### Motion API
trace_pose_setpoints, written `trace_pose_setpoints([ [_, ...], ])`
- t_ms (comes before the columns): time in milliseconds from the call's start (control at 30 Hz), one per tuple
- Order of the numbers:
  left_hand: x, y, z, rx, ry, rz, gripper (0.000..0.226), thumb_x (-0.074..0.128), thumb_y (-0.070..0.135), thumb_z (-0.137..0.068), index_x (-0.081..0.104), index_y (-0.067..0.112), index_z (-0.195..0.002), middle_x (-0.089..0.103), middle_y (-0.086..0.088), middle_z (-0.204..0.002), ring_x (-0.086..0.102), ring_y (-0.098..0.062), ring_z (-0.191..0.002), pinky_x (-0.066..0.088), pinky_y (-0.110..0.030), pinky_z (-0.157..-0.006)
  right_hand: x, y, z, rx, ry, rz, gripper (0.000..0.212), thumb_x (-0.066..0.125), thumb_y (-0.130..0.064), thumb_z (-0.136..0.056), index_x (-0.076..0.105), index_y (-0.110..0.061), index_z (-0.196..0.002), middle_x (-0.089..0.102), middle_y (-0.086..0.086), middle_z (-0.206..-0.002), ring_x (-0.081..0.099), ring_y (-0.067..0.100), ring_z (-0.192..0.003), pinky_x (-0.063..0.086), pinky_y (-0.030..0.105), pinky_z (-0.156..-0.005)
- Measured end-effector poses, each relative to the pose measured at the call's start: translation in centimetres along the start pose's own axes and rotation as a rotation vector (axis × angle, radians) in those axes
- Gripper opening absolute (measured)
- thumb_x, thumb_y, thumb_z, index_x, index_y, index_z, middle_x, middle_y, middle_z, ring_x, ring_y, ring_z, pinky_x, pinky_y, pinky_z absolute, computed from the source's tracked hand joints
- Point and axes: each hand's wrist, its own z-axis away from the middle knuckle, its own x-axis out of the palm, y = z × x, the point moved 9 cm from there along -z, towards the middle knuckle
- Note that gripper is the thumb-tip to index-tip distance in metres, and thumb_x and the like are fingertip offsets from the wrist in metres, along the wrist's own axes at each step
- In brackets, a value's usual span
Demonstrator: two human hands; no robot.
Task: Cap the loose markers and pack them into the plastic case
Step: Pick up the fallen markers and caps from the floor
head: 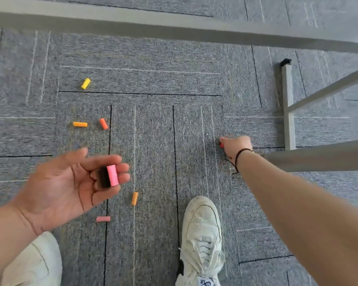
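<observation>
Several marker caps lie loose on the grey carpet: a yellow cap [85, 83] far left, a light orange cap [80, 124], an orange cap [103, 123], another orange cap [134, 198] and a pink cap [103, 219] near my feet. My left hand [70, 186] is palm up with relaxed fingers, carrying a pink cap [112, 175] and a dark piece beside it. My right hand [235, 146] reaches down to the carpet and pinches a small red cap [221, 144], mostly hidden by the fingers. No markers or plastic case are in view.
My white shoes [203, 240] stand on the carpet, one at lower centre, the other at the lower left corner. A grey table edge [174, 27] crosses the top, and a table leg [287, 108] with crossbars stands at the right.
</observation>
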Motion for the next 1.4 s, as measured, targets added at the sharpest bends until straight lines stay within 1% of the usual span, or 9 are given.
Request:
trace_pose_setpoints([
  [100, -0.6, -0.2, 0.5, -0.006, 0.036, 0.014, 0.080, 0.006, 0.055, -0.104, 0.019, -0.008, -0.151, 0.021, -0.027, -0.159, 0.014, -0.035, -0.151, 0.006, -0.041, -0.123, 2.4, 0.7, 1.3, 0.056, -0.242, -0.266, 0.015, 0.059, -0.017, -0.096, 0.059, -0.002, -0.094, 0.056, 0.001, -0.067, 0.047, 0.011, -0.052, 0.045, 0.023, -0.051],
  [267, -1.4, -1.0, 1.3, -0.056, 0.058, 0.081, 0.087, 0.004, 0.063, -0.101, 0.023, -0.005, -0.152, 0.024, -0.024, -0.159, 0.015, -0.032, -0.151, 0.008, -0.039, -0.124, 7.0, -0.4, 11.0, 0.127, -0.916, -0.687, 0.013, 0.049, -0.014, -0.095, 0.055, -0.003, -0.091, 0.061, 0.014, -0.085, 0.063, 0.022, -0.072, 0.061, 0.041, -0.079],
  [400, -2.7, -0.2, 1.9, -0.014, 0.102, 0.085, 0.087, 0.007, 0.064, -0.101, 0.027, -0.005, -0.150, 0.028, -0.024, -0.158, 0.019, -0.033, -0.150, 0.013, -0.042, -0.123, 8.7, -0.9, 16.9, 0.139, -1.126, -0.758, 0.022, 0.049, -0.013, -0.086, 0.061, 0.000, -0.100, 0.067, 0.019, -0.096, 0.069, 0.029, -0.084, 0.058, 0.046, -0.088],
  [467, -3.0, 0.1, 2.7, 0.039, 0.124, 0.118, 0.084, 0.015, 0.063, -0.102, 0.034, -0.005, -0.148, 0.034, -0.025, -0.154, 0.026, -0.034, -0.148, 0.020, -0.043, -0.122, 9.3, -1.1, 19.1, 0.129, -1.167, -0.756, 0.030, 0.049, -0.016, -0.086, 0.065, 0.001, -0.105, 0.068, 0.021, -0.101, 0.070, 0.031, -0.089, 0.056, 0.049, -0.092],
  [533, -3.6, 0.1, 3.9, 0.076, 0.213, 0.086, 0.072, 0.053, 0.055, -0.095, 0.057, -0.005, -0.133, 0.055, -0.026, -0.138, 0.051, -0.035, -0.132, 0.046, -0.045, -0.107, 10.1, -1.4, 20.6, 0.135, -1.196, -0.747, 0.033, 0.049, -0.020, -0.089, 0.067, 0.001, -0.107, 0.070, 0.019, -0.101, 0.070, 0.031, -0.092, 0.054, 0.051, -0.095],
  [633, -5.9, 1.0, 5.7, 0.189, 0.449, -0.041, 0.064, 0.097, 0.030, -0.044, 0.077, 0.001, -0.096, 0.073, -0.020, -0.103, 0.074, -0.032, -0.093, 0.062, -0.038, -0.066, 11.7, -1.2, 22.0, 0.146, -1.209, -0.712, 0.026, 0.051, -0.021, -0.093, 0.067, -0.004, -0.105, 0.068, 0.015, -0.092, 0.070, 0.029, -0.089, 0.055, 0.049, -0.093],
  [933, -9.6, 0.9, 8.9, 0.084, 0.605, -0.306, 0.032, 0.088, 0.017, -0.067, 0.077, 0.005, -0.094, 0.070, -0.021, -0.094, 0.072, -0.026, -0.081, 0.062, -0.031, -0.063, 15.3, 0.1, 23.6, 0.150, -1.206, -0.532, 0.016, 0.050, -0.010, -0.096, 0.064, -0.005, -0.101, 0.065, 0.014, -0.094, 0.068, 0.025, -0.085, 0.061, 0.041, -0.080],
  [1133, -10.7, 1.2, 8.5, -0.045, 0.738, -1.436, 0.015, 0.082, 0.020, -0.079, 0.076, 0.031, -0.086, 0.071, 0.011, -0.081, 0.065, -0.003, -0.072, 0.052, -0.022, -0.065, 16.9, 1.1, 24.5, 0.197, -1.194, -0.494, 0.018, 0.054, -0.012, -0.093, 0.064, -0.003, -0.105, 0.064, 0.017, -0.099, 0.066, 0.026, -0.086, 0.059, 0.041, -0.082],
  [1400, -9.7, -3.9, 3.5, -0.240, 0.434, -2.032, 0.010, 0.068, 0.022, -0.091, 0.064, 0.016, -0.098, 0.057, 0.002, -0.097, 0.059, -0.013, -0.085, 0.042, -0.027, -0.071, 18.1, 1.9, 25.0, 0.244, -1.209, -0.481, 0.014, 0.056, -0.015, -0.093, 0.062, -0.005, -0.102, 0.062, 0.013, -0.095, 0.062, 0.023, -0.084, 0.060, 0.037, -0.076],
])
